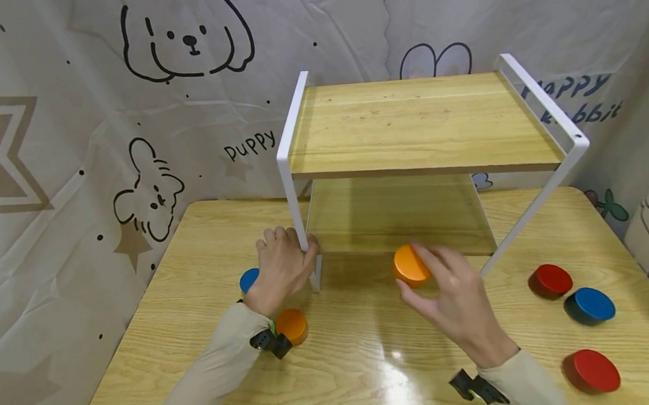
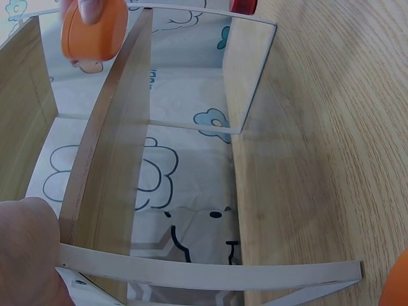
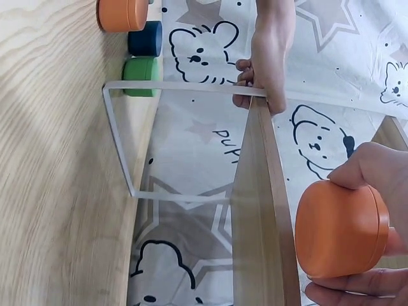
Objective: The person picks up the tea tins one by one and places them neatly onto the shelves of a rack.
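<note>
Tub (image 1: 412,265), the orange one, hangs just right of centre in the head view, near the front edge of the lower board (image 1: 396,216) of the rack (image 1: 429,128), and my right grip (image 1: 452,297) has it pinched between thumb and fingers. Left of centre, my left grip (image 1: 283,265) holds the rack's left upright (image 1: 293,203). Here's how I'd play it: left side firm so nothing skids, tub level, its base clear of that board edge, pinch snug but gentle.

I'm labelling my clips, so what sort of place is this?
Probably a staged tabletop set-up: a wood-grain table, a two-tier shelf on it, and wrinkled cartoon-printed sheeting behind.
</note>
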{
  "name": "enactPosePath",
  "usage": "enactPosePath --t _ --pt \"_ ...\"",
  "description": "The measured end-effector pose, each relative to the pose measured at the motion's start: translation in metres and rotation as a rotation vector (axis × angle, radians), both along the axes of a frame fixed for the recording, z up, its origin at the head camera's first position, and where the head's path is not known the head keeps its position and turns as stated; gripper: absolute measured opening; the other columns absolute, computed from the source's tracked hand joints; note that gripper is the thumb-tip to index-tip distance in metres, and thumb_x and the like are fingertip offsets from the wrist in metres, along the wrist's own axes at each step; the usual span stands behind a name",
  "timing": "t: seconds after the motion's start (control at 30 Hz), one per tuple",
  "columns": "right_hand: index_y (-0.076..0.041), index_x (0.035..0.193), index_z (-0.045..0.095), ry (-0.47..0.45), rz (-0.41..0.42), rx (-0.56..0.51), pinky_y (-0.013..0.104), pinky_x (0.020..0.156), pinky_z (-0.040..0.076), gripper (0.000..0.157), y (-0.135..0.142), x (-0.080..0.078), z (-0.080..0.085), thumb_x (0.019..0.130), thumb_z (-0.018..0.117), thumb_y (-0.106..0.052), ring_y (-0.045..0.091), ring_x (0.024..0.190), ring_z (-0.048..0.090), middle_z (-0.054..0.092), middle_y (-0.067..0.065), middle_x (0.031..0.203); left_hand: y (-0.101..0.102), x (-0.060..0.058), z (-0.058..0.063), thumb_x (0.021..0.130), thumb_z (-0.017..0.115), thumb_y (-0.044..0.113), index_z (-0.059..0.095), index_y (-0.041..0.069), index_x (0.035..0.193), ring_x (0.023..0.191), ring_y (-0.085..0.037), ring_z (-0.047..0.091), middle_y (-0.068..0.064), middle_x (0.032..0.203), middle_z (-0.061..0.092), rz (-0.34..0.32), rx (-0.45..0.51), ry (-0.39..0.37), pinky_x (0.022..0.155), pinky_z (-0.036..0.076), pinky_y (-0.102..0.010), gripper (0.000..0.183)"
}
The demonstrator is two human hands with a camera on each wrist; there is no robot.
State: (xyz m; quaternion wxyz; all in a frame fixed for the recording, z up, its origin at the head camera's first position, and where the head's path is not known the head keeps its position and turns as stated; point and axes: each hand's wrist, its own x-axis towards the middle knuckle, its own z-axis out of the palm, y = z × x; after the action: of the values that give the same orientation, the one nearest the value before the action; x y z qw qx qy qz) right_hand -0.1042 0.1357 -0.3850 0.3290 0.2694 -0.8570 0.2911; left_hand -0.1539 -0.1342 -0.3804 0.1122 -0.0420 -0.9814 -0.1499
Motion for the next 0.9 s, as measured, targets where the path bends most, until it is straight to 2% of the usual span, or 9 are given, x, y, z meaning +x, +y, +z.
enactPosePath --t 0.17,0.3,0.9 --pt "0.005 0.117 0.064 0.016 0.02 0.002 0.04 0.066 0.055 0.053 -0.009 -0.004 0.002 0.076 0.07 -0.027 0.03 0.083 0.062 0.064 0.018 0.098 0.0 0.0 0.0 0.098 0.029 0.034 0.05 0.001 0.073 0.068 -0.032 0.037 -0.014 0.072 0.039 -0.003 -0.011 0.005 0.065 0.031 -0.042 0.046" --pt "0.004 0.118 0.064 0.024 0.021 0.019 0.039 0.066 0.056 0.054 -0.017 -0.01 0.005 0.073 0.074 -0.023 0.029 0.083 0.063 0.064 0.017 0.098 0.0 0.001 0.0 0.098 0.029 0.034 0.05 0.001 0.073 0.067 -0.032 0.036 -0.015 0.071 0.039 -0.006 -0.011 0.019 0.065 0.031 -0.043 0.047" --pt "0.003 0.124 0.061 -0.009 0.078 0.05 0.038 0.073 0.055 0.059 -0.063 -0.046 0.021 0.074 0.079 -0.023 0.032 0.093 0.062 0.065 0.02 0.102 0.0 0.0 -0.002 0.097 0.032 0.034 0.051 0.001 0.072 0.067 -0.032 0.038 -0.014 0.071 0.041 0.012 -0.013 0.032 0.064 0.033 -0.042 0.046"
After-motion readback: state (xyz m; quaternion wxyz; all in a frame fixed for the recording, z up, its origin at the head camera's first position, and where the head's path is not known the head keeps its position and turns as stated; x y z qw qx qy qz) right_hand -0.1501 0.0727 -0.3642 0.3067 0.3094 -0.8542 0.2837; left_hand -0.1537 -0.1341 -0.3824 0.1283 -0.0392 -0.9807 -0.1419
